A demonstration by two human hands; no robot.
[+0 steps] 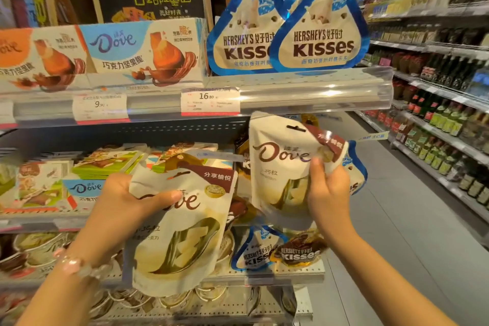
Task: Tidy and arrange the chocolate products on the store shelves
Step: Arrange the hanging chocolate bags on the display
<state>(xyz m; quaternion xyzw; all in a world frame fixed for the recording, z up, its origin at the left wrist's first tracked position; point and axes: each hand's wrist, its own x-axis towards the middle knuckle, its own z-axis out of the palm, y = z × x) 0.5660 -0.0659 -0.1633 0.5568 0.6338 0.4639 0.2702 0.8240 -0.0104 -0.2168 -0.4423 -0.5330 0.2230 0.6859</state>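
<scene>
Left hand grips 1 white Dove pouch low at its top edge; right hand pinches a 2nd Dove pouch raised before the middle shelf, probably to restock beside the Kisses bags.

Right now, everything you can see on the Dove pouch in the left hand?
The Dove pouch is a glossy cream stand-up bag, seemingly soft plastic film, with brown Dove script, a maroon top-right corner bearing white characters, a gold seal and a pale swirl picture low down. It tilts slightly, held in front of the lower shelves. The left hand grips its upper left, thumb across the logo. The top edge looks crumpled.
</scene>
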